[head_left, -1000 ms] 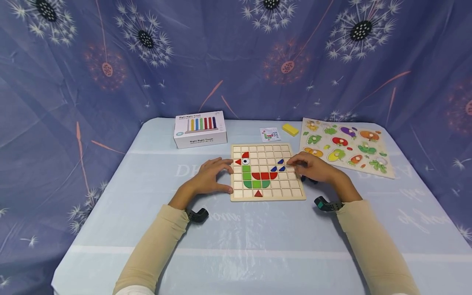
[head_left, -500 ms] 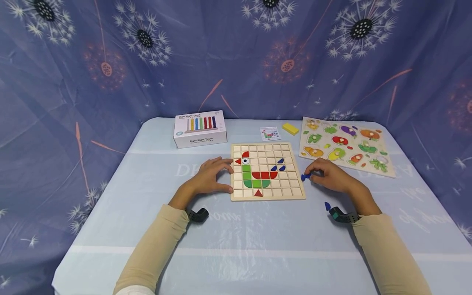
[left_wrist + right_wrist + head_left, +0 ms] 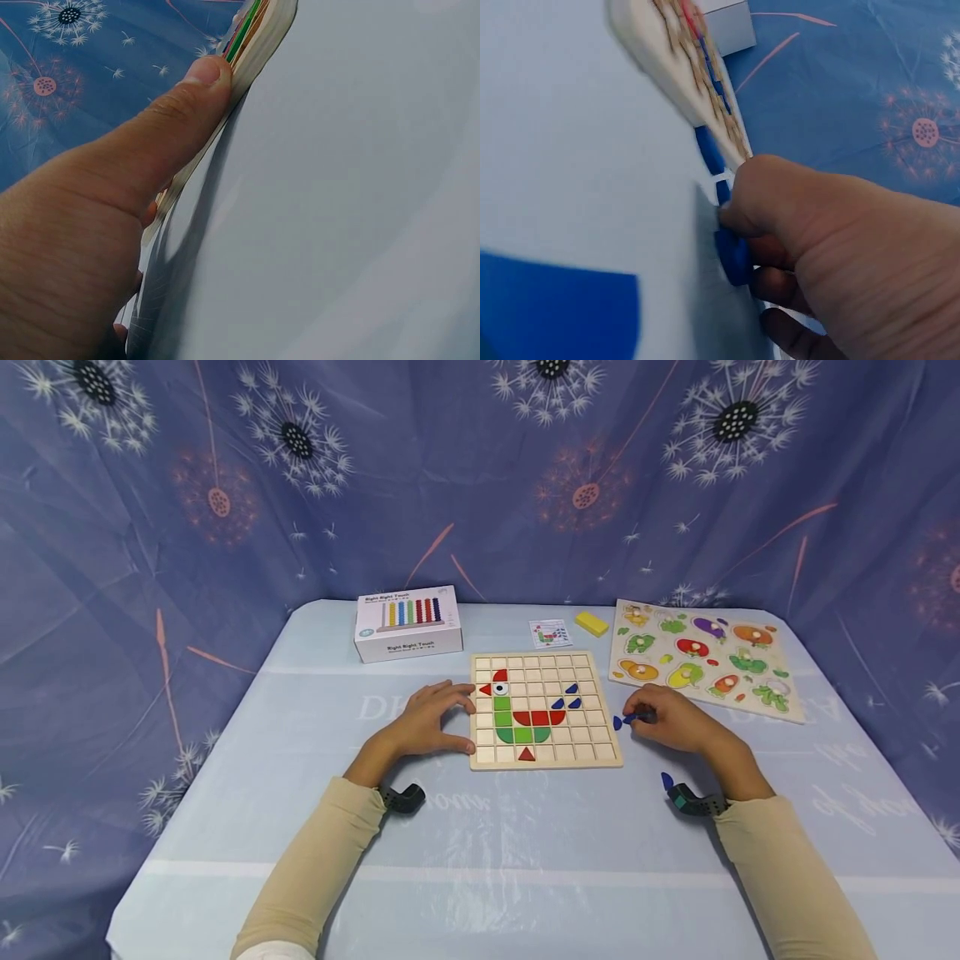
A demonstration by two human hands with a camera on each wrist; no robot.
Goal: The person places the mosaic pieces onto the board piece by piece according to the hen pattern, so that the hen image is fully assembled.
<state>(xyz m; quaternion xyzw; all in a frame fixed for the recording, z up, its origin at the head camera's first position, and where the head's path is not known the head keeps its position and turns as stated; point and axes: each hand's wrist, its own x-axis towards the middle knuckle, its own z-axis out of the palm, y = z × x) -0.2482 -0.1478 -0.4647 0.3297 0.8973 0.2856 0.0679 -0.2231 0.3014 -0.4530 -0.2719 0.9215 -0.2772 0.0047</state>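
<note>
A wooden grid board [image 3: 581, 752] lies mid-table, with flat red, green and blue pieces forming a bird shape. My left hand [image 3: 427, 720] rests at its left edge, thumb [image 3: 202, 94] against the rim and fingers spread apart. Just right of the board, my right hand [image 3: 670, 718] pinches a small blue piece [image 3: 722, 192] between thumb and forefinger, close to the tabletop. A loose blue piece [image 3: 617, 722] lies between that hand and the board. Another blue piece [image 3: 733, 259] sits under the right fingers. Nearer the right wrist lies one more blue piece [image 3: 667, 782].
Behind the board are a picture card [image 3: 549, 633] showing a similar bird and a yellow block [image 3: 592, 624]. A white toy box [image 3: 408, 635] stands at the back left. The vegetable puzzle board [image 3: 705, 672] lies at the back right, beyond the right hand.
My right hand has left the board's right side and moved right and slightly nearer, down to the loose blue pieces. It stays almost still over the last half second. The left hand has not moved.
</note>
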